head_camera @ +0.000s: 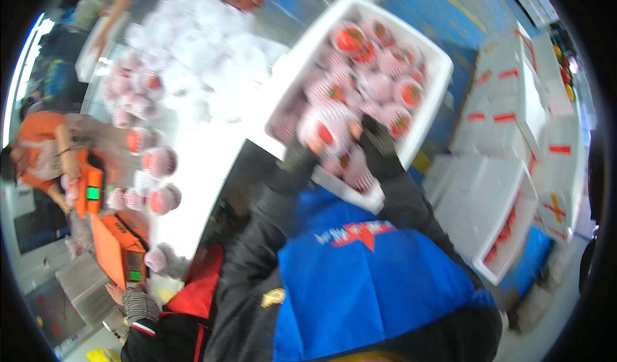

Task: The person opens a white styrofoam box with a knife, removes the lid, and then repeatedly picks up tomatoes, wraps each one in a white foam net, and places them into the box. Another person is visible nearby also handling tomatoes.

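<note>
Both of my hands are over a white foam box [436, 97] that holds several red tomatoes in pinkish-white foam net sleeves. Between them is one sleeved tomato [324, 121], with red showing through an opening. My left hand [308, 145], in a grey fingerless glove, grips its lower left side. My right hand [368, 133], gloved the same way, has its fingertips on the right side of that sleeve. Other sleeved tomatoes, such as one with a green calyx [348, 38], fill the box around and beyond my hands.
Loose white foam net sleeves [193, 49] are heaped on the bright table [207, 169]. Sleeved tomatoes [159, 162] line its left side near orange scales [127, 251]. Two people [43, 145] [164, 323] work there. White foam boxes [501, 102] with red tape are stacked at right.
</note>
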The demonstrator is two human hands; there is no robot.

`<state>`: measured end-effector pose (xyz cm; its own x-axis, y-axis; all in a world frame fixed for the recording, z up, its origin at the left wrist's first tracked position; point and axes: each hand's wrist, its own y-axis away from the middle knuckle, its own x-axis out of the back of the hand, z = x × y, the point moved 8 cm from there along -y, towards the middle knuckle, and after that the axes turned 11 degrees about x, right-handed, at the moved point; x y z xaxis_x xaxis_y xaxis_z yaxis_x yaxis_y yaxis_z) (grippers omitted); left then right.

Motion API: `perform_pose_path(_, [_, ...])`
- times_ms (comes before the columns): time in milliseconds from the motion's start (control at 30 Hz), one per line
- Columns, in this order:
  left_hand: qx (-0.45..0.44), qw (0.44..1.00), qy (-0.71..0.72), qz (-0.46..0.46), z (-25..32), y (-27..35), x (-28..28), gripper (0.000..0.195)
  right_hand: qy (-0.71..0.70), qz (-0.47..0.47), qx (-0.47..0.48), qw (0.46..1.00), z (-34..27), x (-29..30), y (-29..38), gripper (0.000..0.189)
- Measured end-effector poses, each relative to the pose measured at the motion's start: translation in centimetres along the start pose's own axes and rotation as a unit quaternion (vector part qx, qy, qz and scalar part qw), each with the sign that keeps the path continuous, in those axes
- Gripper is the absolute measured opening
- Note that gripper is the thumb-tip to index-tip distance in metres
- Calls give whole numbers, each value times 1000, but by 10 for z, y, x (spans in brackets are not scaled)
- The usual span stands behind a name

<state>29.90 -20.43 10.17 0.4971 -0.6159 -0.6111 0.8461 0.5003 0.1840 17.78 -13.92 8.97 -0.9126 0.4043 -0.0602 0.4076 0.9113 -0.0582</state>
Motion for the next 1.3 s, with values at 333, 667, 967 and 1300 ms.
perform_pose_path(333, [-59,990,-112,68,-17,47,23,65,-100,-232,-98,962,-47,-66,47,37])
perform_pose_path(667, [-172,969,-55,168,35,85,29,63,-106,-53,-75,990,-52,-22,23,40])
perform_pose_path(967, [-272,898,-284,198,50,92,-36,101,-218,-185,59,956,-61,-67,51,60])
perform_pose_path(1300, [-18,961,230,151,-4,83,-16,80,224,-90,348,906,-119,-48,50,66])
